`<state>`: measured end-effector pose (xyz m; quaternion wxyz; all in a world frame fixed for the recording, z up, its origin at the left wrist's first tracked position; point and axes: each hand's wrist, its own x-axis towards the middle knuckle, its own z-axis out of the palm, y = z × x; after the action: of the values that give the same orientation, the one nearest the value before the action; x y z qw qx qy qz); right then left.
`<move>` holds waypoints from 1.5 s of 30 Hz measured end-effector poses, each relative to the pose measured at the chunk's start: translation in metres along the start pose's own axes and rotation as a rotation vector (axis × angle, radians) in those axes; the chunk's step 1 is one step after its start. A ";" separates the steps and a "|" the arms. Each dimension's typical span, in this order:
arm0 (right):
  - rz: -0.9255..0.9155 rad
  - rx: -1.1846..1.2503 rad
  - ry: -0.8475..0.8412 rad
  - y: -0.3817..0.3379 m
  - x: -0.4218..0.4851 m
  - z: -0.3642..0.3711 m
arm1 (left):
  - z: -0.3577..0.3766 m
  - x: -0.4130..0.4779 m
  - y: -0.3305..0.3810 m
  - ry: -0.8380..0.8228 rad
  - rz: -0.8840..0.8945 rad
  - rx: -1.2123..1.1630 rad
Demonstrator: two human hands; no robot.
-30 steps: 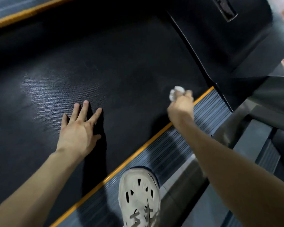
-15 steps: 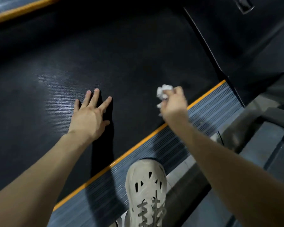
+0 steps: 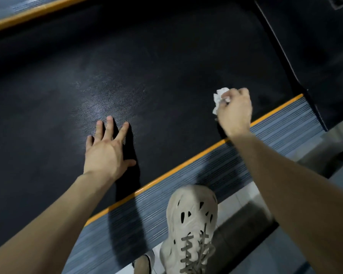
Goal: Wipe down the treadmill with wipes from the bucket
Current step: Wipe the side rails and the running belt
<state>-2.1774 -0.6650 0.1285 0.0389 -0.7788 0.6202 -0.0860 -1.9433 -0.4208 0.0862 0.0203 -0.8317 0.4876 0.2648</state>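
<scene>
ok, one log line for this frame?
step: wipe belt | right hand: grips wipe over belt | left hand: flat on belt | shoe: toe on rail

Left hand (image 3: pixel 105 153) palm down and flat, fingers straight and fanned, thumb out to the right; bare left forearm (image 3: pixel 48 224) runs up from the lower-left corner, wrist roughly straight. Right hand (image 3: pixel 235 111) shows its back to the camera, fingers curled in and pinching a crumpled white wipe (image 3: pixel 220 96) that sticks out at the fingertips; bare right forearm (image 3: pixel 295 184) comes in from the lower right. Hands well apart, both arms stretched forward and down, right reaching further.
</scene>
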 end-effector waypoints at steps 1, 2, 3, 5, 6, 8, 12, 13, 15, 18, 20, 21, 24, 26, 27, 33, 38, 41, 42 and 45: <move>-0.028 0.020 -0.039 -0.016 -0.010 0.004 | 0.000 0.000 0.000 -0.004 -0.004 -0.001; -0.138 0.038 -0.100 -0.036 -0.029 0.010 | 0.001 -0.001 0.000 -0.005 -0.003 -0.002; -0.285 0.080 -0.195 -0.058 -0.053 0.016 | 0.000 -0.001 -0.001 0.000 0.004 -0.004; -0.548 0.113 -0.432 -0.096 -0.103 0.023 | -0.001 -0.002 -0.005 0.009 0.022 -0.018; -0.644 0.127 -0.494 -0.107 -0.117 0.023 | -0.003 -0.003 -0.008 0.007 0.031 -0.024; -0.663 0.127 -0.526 -0.108 -0.104 0.022 | -0.006 -0.008 -0.014 -0.015 0.045 -0.023; -0.391 -0.086 -0.273 -0.055 -0.008 0.011 | -0.002 -0.030 -0.023 -0.058 -0.068 -0.037; -0.255 -0.106 -0.206 -0.040 0.014 0.004 | 0.001 -0.035 -0.026 -0.060 -0.101 -0.036; -0.090 -0.053 -0.105 -0.028 0.031 -0.004 | 0.008 -0.040 -0.029 -0.057 -0.120 -0.024; -0.251 -0.052 -0.157 -0.059 -0.007 0.020 | 0.013 -0.035 -0.026 -0.072 -0.134 0.004; -0.526 0.046 -0.320 -0.091 -0.062 0.050 | 0.016 -0.033 -0.023 -0.080 -0.145 0.025; -0.658 0.070 -0.437 -0.107 -0.091 0.063 | 0.017 -0.033 -0.022 -0.074 -0.151 0.020; -0.810 0.181 -0.593 -0.137 -0.134 0.063 | 0.017 -0.035 -0.023 -0.049 -0.151 0.026; -0.803 0.180 -0.565 -0.134 -0.118 0.055 | 0.016 -0.035 -0.025 -0.051 -0.146 0.039; -0.805 0.134 -0.507 -0.126 -0.103 0.051 | 0.016 -0.036 -0.026 -0.058 -0.143 0.038; -0.044 0.057 -0.060 -0.066 -0.003 0.031 | 0.012 -0.036 -0.022 -0.059 -0.146 0.014; -0.732 0.193 -0.454 -0.139 -0.133 0.069 | 0.016 -0.054 -0.037 0.051 -0.152 -0.136; -1.071 0.182 -0.592 -0.140 -0.124 0.063 | 0.026 -0.077 -0.056 0.081 -0.266 -0.164; -0.944 0.220 -0.521 -0.132 -0.099 0.060 | 0.029 -0.085 -0.063 0.064 -0.328 -0.178; -0.379 0.111 -0.124 -0.093 -0.016 0.043 | 0.033 -0.093 -0.080 -0.006 -0.458 -0.226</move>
<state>-2.0837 -0.6301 0.1002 0.1031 -0.8820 0.4532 -0.0776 -1.9276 -0.2947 0.0829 -0.0119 -0.9167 0.2537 0.3086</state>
